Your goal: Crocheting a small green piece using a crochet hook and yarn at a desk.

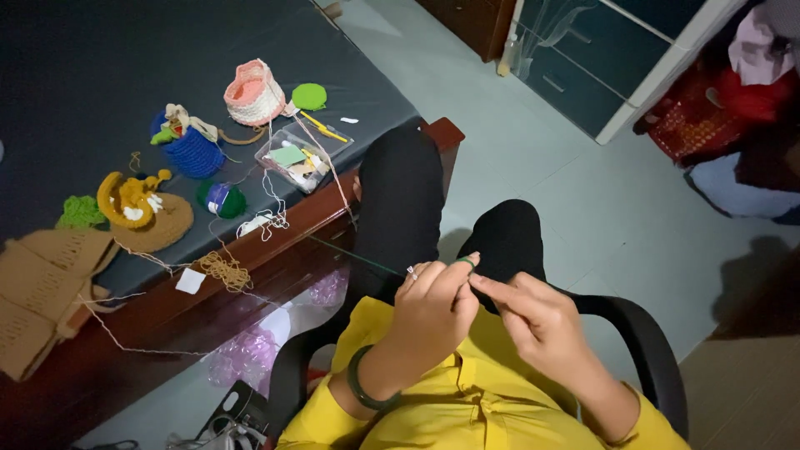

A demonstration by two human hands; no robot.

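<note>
My left hand point(433, 304) and my right hand point(537, 321) meet above my lap, fingertips pinched together on a small green crocheted piece point(467, 262). A thin green yarn strand point(354, 254) runs from my left hand up to the dark green yarn ball point(222, 200) on the table. My left wrist wears a dark green bangle. My black-clad knees rest against the table edge. Whether a hook is in my right hand cannot be made out.
On the dark table point(100, 75) lie a pink crocheted basket point(253, 93), a blue crocheted pouch point(190, 148), a brown and mustard piece point(143, 210), a clear plastic box point(302, 158), a green disc point(309, 96) and a tan knitted piece point(42, 292). A black chair arm point(642, 342) curves at my right.
</note>
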